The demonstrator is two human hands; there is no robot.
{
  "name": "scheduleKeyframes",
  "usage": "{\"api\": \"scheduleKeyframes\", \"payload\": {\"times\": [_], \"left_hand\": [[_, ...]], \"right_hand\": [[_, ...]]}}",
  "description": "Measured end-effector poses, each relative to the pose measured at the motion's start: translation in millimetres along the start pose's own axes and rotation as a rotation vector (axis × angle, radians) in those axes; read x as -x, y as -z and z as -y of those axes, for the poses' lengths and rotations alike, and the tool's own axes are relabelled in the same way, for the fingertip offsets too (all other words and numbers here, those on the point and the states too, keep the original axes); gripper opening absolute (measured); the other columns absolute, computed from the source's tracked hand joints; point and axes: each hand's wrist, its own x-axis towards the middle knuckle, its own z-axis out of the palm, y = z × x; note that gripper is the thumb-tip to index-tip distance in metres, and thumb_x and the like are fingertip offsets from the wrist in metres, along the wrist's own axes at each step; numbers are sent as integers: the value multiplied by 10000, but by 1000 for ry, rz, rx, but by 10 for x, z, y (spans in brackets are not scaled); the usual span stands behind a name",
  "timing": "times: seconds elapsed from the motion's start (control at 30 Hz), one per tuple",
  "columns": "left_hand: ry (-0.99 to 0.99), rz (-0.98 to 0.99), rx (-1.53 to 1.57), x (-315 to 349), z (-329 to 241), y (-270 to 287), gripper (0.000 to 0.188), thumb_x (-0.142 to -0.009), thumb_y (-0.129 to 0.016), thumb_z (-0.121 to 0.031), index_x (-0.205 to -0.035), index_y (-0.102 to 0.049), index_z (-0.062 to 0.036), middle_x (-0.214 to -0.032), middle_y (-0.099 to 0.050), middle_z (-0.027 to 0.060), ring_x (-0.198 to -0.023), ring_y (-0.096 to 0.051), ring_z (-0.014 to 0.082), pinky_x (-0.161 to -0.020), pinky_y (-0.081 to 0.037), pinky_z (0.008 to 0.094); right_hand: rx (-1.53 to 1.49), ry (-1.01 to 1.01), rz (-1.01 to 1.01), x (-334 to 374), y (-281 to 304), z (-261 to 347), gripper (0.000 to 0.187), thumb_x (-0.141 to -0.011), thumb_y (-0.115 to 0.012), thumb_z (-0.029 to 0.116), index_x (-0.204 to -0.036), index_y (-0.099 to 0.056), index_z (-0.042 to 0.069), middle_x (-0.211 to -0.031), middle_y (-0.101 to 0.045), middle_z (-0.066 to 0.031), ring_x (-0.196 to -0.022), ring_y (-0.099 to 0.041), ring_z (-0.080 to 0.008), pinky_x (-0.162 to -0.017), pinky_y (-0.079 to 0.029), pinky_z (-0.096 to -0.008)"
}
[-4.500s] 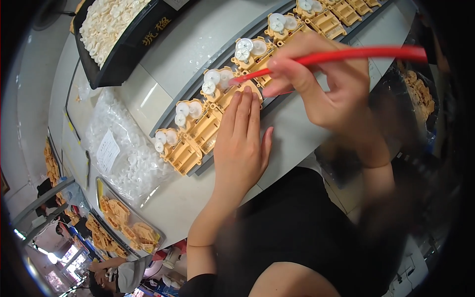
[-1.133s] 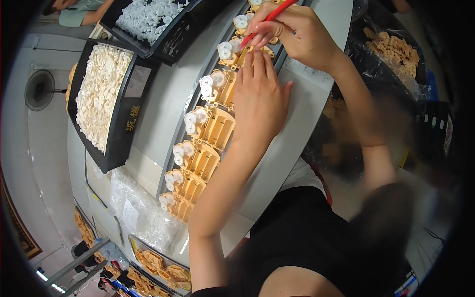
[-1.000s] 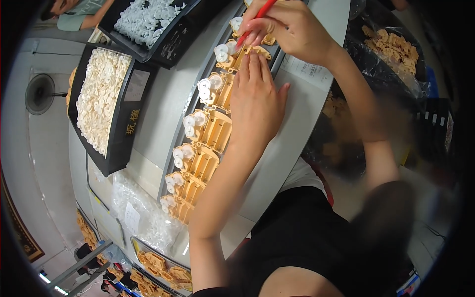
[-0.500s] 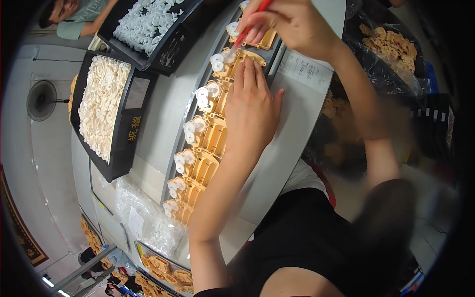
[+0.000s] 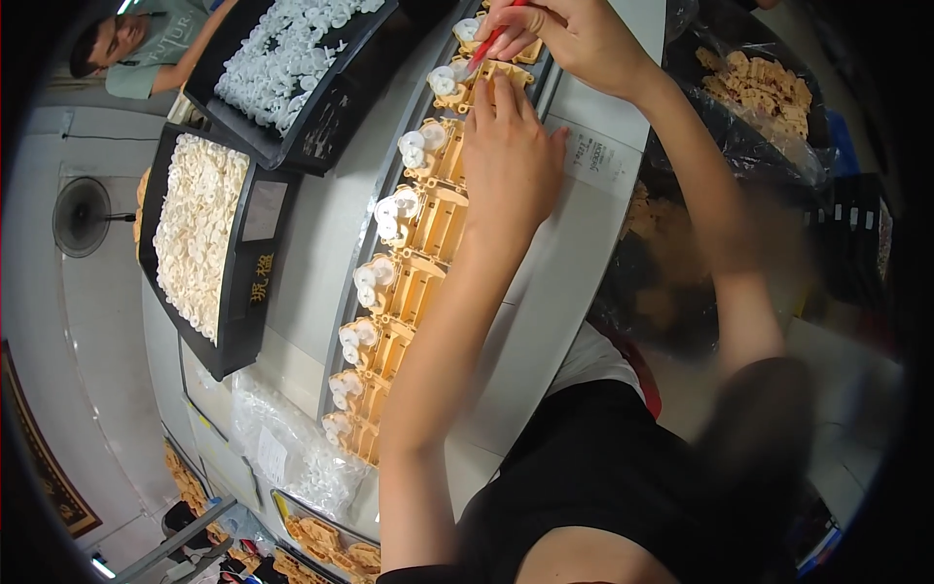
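A row of orange-yellow plastic housings [image 5: 435, 222], each with white gears [image 5: 397, 212] at its left end, lies in a long dark tray [image 5: 352, 297]. My left hand [image 5: 511, 161] rests on a housing near the far end, fingers stretched out flat. Pinched in my right hand [image 5: 584, 44] is a thin red-handled tool [image 5: 498, 47], slanting down to the left. Its lower end is at the white gears [image 5: 446, 80] of the housing under my left fingertips. Whether that end touches them is too small to tell.
Black bins of white [image 5: 282, 63] and cream plastic parts [image 5: 199, 229] stand left of the tray. Nearer lies a clear bag of white parts [image 5: 292, 448]. A lined container of orange parts [image 5: 754, 88] is at right. Another person [image 5: 161, 49] sits at the far left.
Both hands have moved one housing farther along the row. The red-handled tool has gone with my right hand to that housing's gears. The whole view has shifted slightly.
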Motion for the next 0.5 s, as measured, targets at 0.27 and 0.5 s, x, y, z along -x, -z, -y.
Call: {"api": "scheduleKeyframes", "payload": {"times": [0.27, 0.5], "left_hand": [[17, 79, -30, -49, -26, 38, 622, -888, -591, -385, -1237, -512, 124, -1319, -465, 222, -1224, -445, 406, -993, -432, 392], [49, 111, -13, -20, 13, 82, 632, -873, -613, -380, -1230, -513, 132, -1326, -464, 229, -1197, -477, 405, -879, -524, 353]], "right_hand": [[-438, -397, -96, -64, -149, 12, 200, -975, -523, 104, -905, -577, -75, -790, -661, -120, -711, -699, -192, -625, -567, -277], [-435, -625, -165, -181, -128, 110, 249, -975, -541, 144, -867, -565, -80, -752, -647, -129, -673, -701, -210, -565, -569, -270]]}}
